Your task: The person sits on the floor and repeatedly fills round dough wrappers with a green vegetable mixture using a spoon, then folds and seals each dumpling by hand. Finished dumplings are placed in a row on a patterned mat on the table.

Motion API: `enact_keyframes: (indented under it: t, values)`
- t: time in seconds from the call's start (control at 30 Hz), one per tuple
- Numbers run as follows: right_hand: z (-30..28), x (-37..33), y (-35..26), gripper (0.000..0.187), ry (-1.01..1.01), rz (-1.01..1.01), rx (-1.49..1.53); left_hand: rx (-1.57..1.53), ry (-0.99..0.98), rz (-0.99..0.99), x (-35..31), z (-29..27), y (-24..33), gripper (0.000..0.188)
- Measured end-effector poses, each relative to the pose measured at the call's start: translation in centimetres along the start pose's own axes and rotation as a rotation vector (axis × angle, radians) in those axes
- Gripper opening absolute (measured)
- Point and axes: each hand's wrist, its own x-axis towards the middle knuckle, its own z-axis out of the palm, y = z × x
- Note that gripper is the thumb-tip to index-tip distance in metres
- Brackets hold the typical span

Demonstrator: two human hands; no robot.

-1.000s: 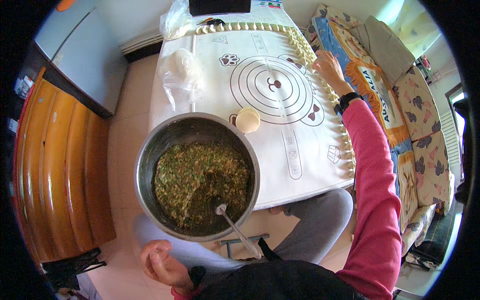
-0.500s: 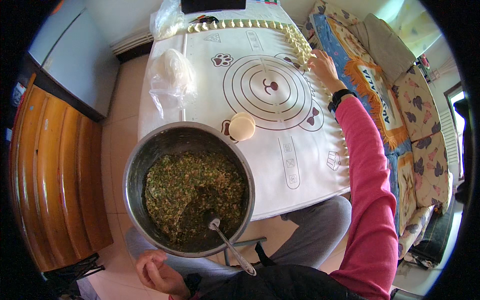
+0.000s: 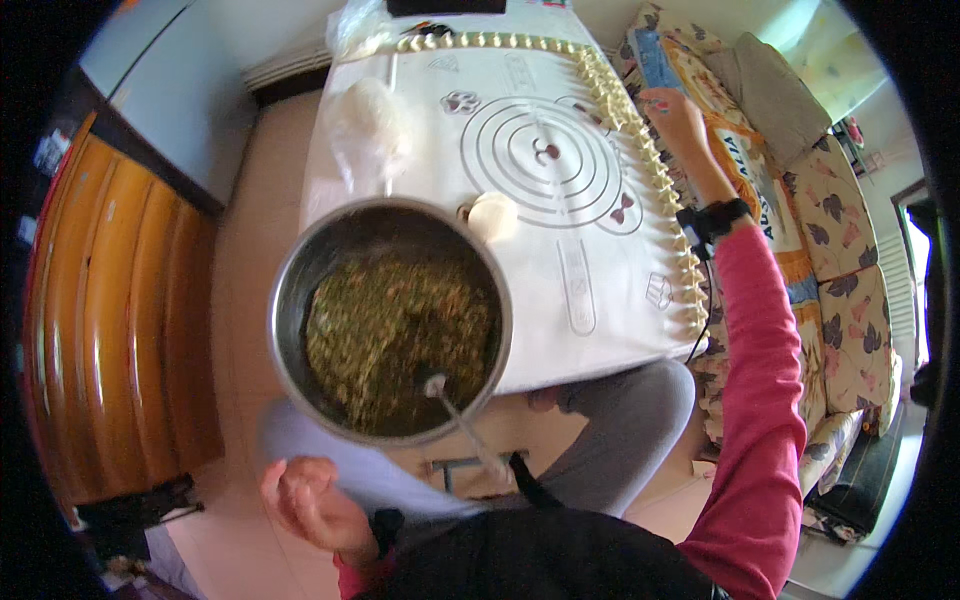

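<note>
My right hand [image 3: 678,122] reaches past the right edge of the table, just beside a long row of pleated dumplings [image 3: 640,140]. Its fingers are loosely extended and no object shows in them. Low on the left, my left hand [image 3: 315,502] hovers over my lap, slightly blurred, fingers loosely bent and nothing visible in it. A large steel bowl [image 3: 284,300] stands at the near left, holding chopped green filling [image 3: 400,335]. A metal spoon [image 3: 462,425] rests in it, its handle over the near rim. Behind the bowl lies a small stack of round dough wrappers [image 3: 492,216].
The white table mat [image 3: 540,300] has printed rings and paw shapes. Dough in a plastic bag [image 3: 372,125] sits at left, another plastic bag [image 3: 358,28] at the far corner. A patterned sofa [image 3: 835,210] flanks the table; a wooden piece of furniture [image 3: 130,330] stands left.
My right hand has drawn off the dumpling row, outward to the right. The left hand has risen slightly in view. The whole view has shifted, showing more of the row along the right edge.
</note>
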Motion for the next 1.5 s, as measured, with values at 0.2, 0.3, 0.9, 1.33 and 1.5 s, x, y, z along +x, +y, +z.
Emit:
enact_keyframes:
  t: [0.2,0.3,0.9,1.33,1.5]
  values:
    - [1.5,-7.9,-11.1,0.021,-0.502,-0.203,0.318,-0.176,0.012,-0.026,-0.9,-1.9,2.7,0.033]
    - [5.5,-11.7,-16.0,0.033,-0.610,-0.160,0.137,-0.196,0.027,0.007,-1.2,-3.0,4.5,0.033]
    - [11.3,-16.4,-18.1,0.019,0.008,-0.560,-0.154,-0.163,0.049,0.036,-2.3,-3.9,7.8,0.027]
    - [9.8,-16.4,-17.2,0.006,-0.022,-0.581,0.034,-0.203,0.032,0.035,-2.9,-3.8,7.9,0.026]
    - [9.6,-15.6,-16.4,0.008,-0.089,-0.485,0.197,-0.198,0.013,0.039,-2.7,-3.7,8.1,0.024]
